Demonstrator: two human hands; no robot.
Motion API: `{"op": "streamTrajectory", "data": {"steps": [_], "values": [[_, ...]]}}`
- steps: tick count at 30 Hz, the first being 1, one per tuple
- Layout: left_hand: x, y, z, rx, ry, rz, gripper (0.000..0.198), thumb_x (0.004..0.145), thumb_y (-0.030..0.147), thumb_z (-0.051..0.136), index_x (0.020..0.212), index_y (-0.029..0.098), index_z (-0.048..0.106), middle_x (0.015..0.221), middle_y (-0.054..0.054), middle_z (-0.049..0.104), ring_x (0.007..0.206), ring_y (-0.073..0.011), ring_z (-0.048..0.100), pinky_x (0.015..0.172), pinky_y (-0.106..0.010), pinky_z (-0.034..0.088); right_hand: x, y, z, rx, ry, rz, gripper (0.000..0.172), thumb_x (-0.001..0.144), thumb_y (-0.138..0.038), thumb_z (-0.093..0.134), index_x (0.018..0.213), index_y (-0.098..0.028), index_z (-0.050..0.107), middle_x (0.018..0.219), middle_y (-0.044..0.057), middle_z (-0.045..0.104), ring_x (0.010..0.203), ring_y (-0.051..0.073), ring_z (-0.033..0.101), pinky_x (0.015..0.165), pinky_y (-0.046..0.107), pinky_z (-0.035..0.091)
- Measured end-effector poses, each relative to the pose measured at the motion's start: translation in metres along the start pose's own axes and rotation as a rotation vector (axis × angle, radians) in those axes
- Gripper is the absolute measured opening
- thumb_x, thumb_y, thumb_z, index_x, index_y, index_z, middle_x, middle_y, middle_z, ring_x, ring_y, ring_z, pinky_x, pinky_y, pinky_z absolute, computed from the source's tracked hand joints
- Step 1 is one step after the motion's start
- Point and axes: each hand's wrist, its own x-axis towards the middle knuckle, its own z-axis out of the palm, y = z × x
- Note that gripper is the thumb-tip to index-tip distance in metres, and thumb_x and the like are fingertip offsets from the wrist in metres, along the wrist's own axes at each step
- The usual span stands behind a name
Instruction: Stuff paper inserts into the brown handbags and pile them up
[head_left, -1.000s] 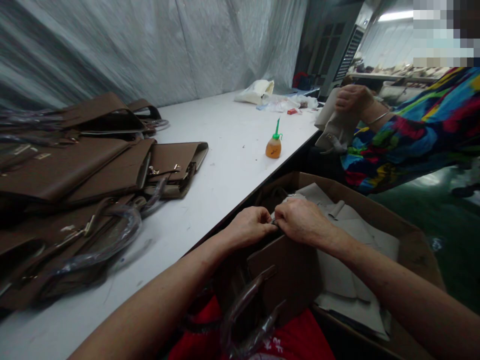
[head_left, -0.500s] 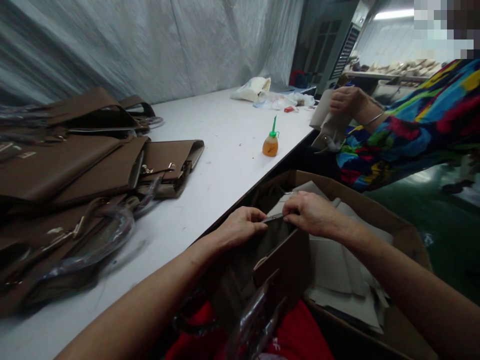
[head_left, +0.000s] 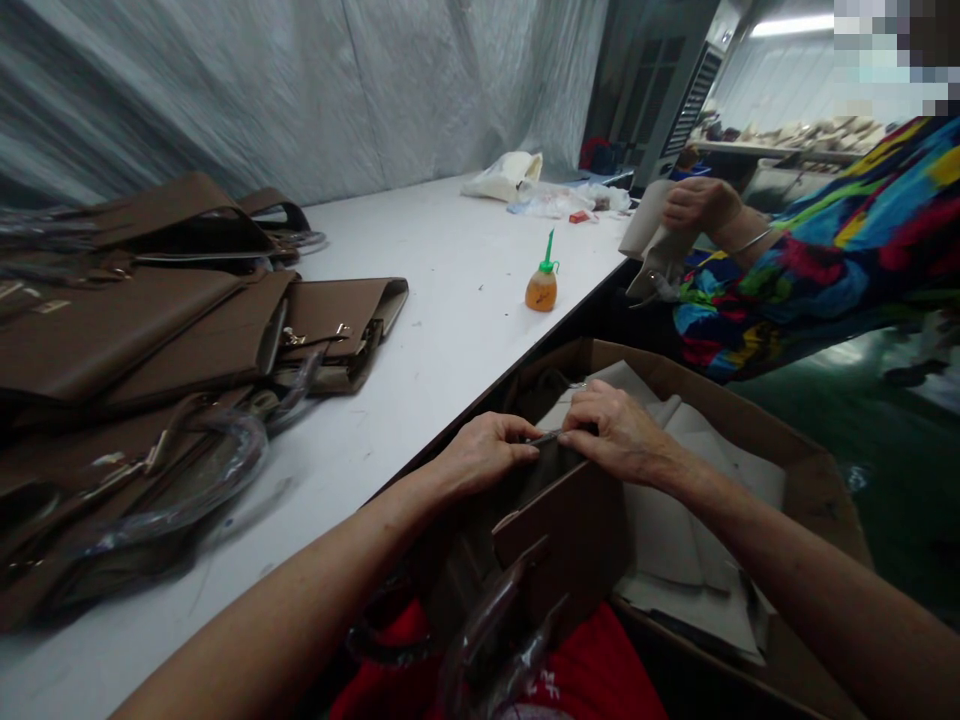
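No legible text or labels

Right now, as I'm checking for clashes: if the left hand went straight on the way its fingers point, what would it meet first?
Most likely the right hand: the left hand points toward it along the top edge of the brown bag, and it looks close ahead.

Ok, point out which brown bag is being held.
The brown bag on the lap, its top edge pinched by the left hand and right hand; the other bags lie piled on the white table.
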Motion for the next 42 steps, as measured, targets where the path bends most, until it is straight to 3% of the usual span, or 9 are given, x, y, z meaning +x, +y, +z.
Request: {"op": "streamTrajectory", "data": {"steps": [14, 18, 23, 42], "values": [[0.009, 0.012, -0.001, 0.006, -0.067, -0.001, 0.017, 0.069, 0.025, 0.056, 0.082, 0.014, 0.06, 0.072, 0.001, 0.056, 0.065, -0.0108, 0.049, 0.055, -0.02, 0.036, 0.003, -0.008, 0.0, -0.045, -0.034, 0.037, 0.016, 0.079, -0.025, 0.058, 0.064, -0.02, 0.061, 0.071, 0.001, 0.06, 0.079, 0.017, 0.045, 0.071, 0.032, 0.03], [0.022, 0.006, 0.008, -0.034, -0.008, 0.019, 0.03, 0.066, 0.033, 0.062, 0.088, 0.013, 0.06, 0.073, 0.0, 0.056, 0.063, -0.0105, 0.047, 0.053, -0.02, 0.035, 0.002, -0.004, -0.005, -0.05, -0.071, 0.042, 0.015, 0.08, -0.022, 0.056, 0.066, -0.02, 0.061, 0.073, 0.001, 0.06, 0.08, 0.017, 0.045, 0.07, 0.032, 0.03], [0.031, 0.005, 0.016, -0.002, 0.0, -0.026, 0.028, 0.067, 0.033, 0.061, 0.088, 0.014, 0.066, 0.073, -0.002, 0.06, 0.063, -0.0124, 0.051, 0.053, -0.021, 0.037, -0.007, 0.009, -0.016, -0.076, -0.082, 0.107, 0.002, 0.072, -0.022, 0.064, 0.071, -0.022, 0.063, 0.083, 0.001, 0.057, 0.087, 0.02, 0.043, 0.073, 0.032, 0.032], [0.025, 0.016, 0.016, 0.008, -0.009, -0.068, 0.03, 0.069, 0.034, 0.06, 0.093, 0.018, 0.068, 0.078, -0.003, 0.064, 0.07, -0.0154, 0.055, 0.058, -0.022, 0.041, -0.006, 0.016, -0.018, -0.037, -0.084, 0.09, 0.012, 0.076, -0.017, 0.057, 0.066, -0.019, 0.063, 0.079, 0.004, 0.058, 0.086, 0.019, 0.046, 0.079, 0.032, 0.036]]}}
